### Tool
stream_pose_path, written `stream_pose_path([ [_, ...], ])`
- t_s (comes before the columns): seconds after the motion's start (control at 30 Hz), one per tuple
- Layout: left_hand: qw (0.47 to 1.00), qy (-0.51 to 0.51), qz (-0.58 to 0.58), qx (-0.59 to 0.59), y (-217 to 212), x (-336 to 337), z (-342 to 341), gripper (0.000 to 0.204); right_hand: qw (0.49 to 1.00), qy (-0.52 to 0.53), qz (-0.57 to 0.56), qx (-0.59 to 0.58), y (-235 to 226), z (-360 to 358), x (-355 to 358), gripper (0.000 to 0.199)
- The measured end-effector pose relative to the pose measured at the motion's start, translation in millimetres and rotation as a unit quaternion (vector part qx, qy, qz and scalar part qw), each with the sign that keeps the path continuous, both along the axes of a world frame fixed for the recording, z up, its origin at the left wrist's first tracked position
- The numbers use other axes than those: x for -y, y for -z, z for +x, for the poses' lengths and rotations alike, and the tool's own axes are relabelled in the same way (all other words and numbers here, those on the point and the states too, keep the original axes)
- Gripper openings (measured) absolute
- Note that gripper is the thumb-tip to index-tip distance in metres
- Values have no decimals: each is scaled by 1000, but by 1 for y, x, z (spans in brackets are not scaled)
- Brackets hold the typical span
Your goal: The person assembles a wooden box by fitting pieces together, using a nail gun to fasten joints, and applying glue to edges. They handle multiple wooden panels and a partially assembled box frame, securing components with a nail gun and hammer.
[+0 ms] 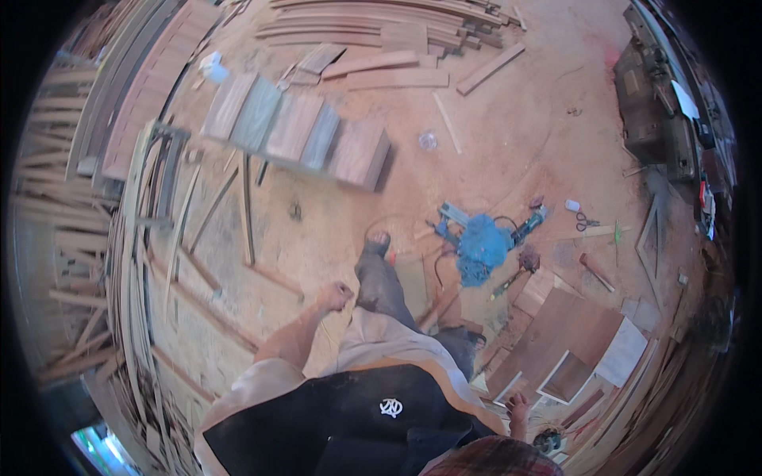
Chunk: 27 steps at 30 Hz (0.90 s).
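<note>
At far left, timber strips (79, 238) were cut off by the dark round rim of the view. A row of wood pieces (294, 131), grey and reddish, was noted farther in, its edges blurred. The left hand (335, 296) was held beside the grey trouser leg (379, 285), fingers curled together; whether anything was gripped could not be told. At the lower middle, a black garment (341, 416) was cut off by the frame; a white emblem (390, 408) was seen on it. A tool on the floor was largely hidden under a blue cover (482, 246). The right hand (517, 407) was seen small, fingers bent, its forearm partly hidden by a checked cloth (496, 460); its grip could not be told. The brown wooden panel (559, 335) was located just beyond that hand, on the floor at right: flat, reddish-brown, with a white-edged piece (567, 378) at its near side and a pale sheet (621, 354) along its right.
</note>
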<state>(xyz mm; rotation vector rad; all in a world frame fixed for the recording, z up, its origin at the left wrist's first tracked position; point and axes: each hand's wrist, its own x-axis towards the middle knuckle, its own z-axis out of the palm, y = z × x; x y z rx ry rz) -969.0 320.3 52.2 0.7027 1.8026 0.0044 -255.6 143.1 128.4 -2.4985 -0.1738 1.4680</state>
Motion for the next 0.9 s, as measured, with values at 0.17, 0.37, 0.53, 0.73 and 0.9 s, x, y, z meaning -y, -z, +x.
stream_pose_path([
  [0.17,994,-102,14,35,16,-89,-91,35,997,-32,65,-38,-4,-158,-107,61],
  [0.37,991,-87,86,46,-10,-208,-141,39,990,-91,92,-51,-15,-250,-194,64],
  [0.53,987,-109,111,50,-16,-296,-135,38,995,-57,74,-16,1,-272,-266,55],
  [0.73,995,-40,81,48,18,-368,-119,37,990,-104,88,-47,58,-272,-427,60],
  [0.9,997,27,65,32,35,-456,-112,38,946,-290,146,-1,99,-240,-620,54],
])
